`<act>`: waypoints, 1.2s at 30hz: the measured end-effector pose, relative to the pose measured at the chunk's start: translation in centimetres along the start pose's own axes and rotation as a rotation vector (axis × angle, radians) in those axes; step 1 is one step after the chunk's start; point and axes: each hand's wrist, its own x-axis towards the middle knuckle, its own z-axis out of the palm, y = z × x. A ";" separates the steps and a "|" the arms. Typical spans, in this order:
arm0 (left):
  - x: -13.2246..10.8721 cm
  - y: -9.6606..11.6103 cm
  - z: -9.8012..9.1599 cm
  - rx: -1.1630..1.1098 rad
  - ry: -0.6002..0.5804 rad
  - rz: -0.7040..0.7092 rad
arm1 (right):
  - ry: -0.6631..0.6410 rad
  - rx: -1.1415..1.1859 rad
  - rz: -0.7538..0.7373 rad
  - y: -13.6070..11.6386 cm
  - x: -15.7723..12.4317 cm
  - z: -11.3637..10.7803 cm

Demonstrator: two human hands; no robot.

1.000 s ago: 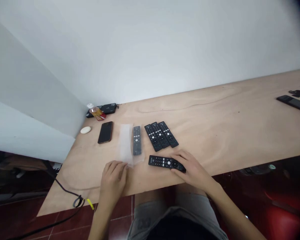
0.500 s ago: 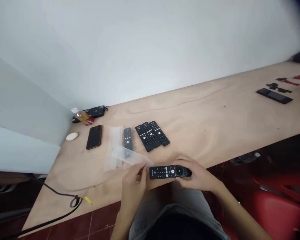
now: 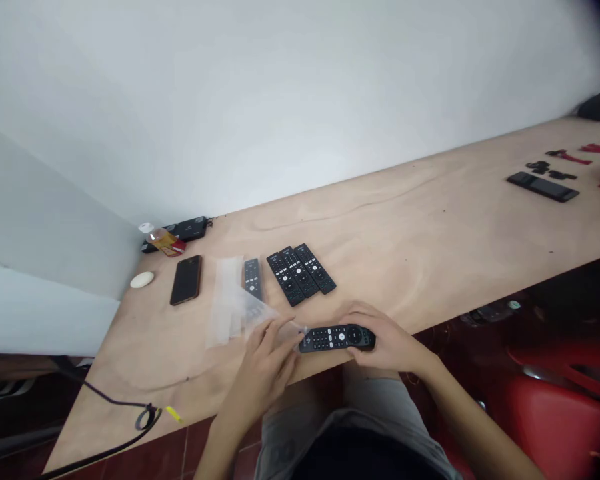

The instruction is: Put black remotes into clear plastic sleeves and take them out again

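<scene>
My right hand is closed around the right end of a black remote control, held just above the near edge of the wooden table. My left hand pinches the near end of a clear plastic sleeve, right at the remote's left tip. More clear sleeves lie flat to the left. Another remote lies partly under the lifted sleeve. Three black remotes lie side by side beyond my hands.
A dark phone, a white oval object, a small bottle and a black box sit at the table's left end. A black cable hangs off the near left corner. Another remote and small parts lie far right.
My left hand has picked a clear sleeve off the pile and brought it to the remote's left end. My right hand has lifted the remote and drawn it toward the table edge.
</scene>
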 end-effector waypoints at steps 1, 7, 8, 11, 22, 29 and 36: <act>0.2 -0.4 -0.3 0.007 -0.023 0.033 | -0.008 0.003 -0.010 0.0 0.2 0.0; 1.4 -2.1 -0.9 -0.103 -0.051 0.076 | -0.009 0.011 -0.026 0.4 0.5 0.0; 1.5 -2.1 -0.8 -0.121 -0.043 0.085 | -0.006 0.013 -0.028 0.4 0.4 0.0; 1.6 -2.1 -0.5 -0.161 -0.015 0.105 | -0.024 0.014 -0.022 0.4 0.4 -0.1; 1.8 0.3 3.4 -0.326 0.055 -0.049 | -0.068 0.067 -0.038 0.1 2.1 0.9; 3.0 1.6 3.5 -0.236 0.029 -0.070 | -0.060 0.007 -0.017 0.8 2.2 0.5; 1.3 0.7 2.5 -0.140 -0.006 -0.138 | 0.107 0.000 0.207 1.1 -1.1 -0.2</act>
